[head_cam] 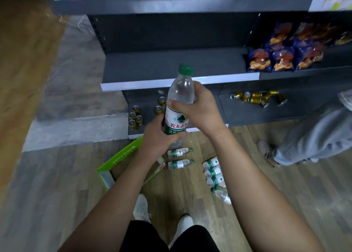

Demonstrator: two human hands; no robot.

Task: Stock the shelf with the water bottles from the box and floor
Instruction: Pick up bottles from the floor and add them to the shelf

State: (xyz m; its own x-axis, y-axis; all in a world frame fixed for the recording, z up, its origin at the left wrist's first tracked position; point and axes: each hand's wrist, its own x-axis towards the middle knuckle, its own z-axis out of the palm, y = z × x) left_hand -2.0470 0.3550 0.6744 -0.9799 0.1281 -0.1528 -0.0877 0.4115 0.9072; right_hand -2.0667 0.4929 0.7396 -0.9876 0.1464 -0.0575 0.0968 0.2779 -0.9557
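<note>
I hold one clear water bottle (180, 99) with a green cap upright in front of the dark shelf (171, 64). My left hand (160, 137) grips its lower part around the label. My right hand (198, 106) grips its upper body. Several more water bottles lie on the wooden floor: two (180, 158) side by side below my hands, and a row (215, 173) to their right. The green box (118, 166) stands open on the floor at the left, partly behind my left forearm.
Blue snack bags (282, 53) fill the right part of the shelf. Gold cans (136, 116) stand on the bottom shelf, with more (259, 98) lying to the right. Another person's legs (304, 141) stand at the right. My white shoes (162, 213) are below.
</note>
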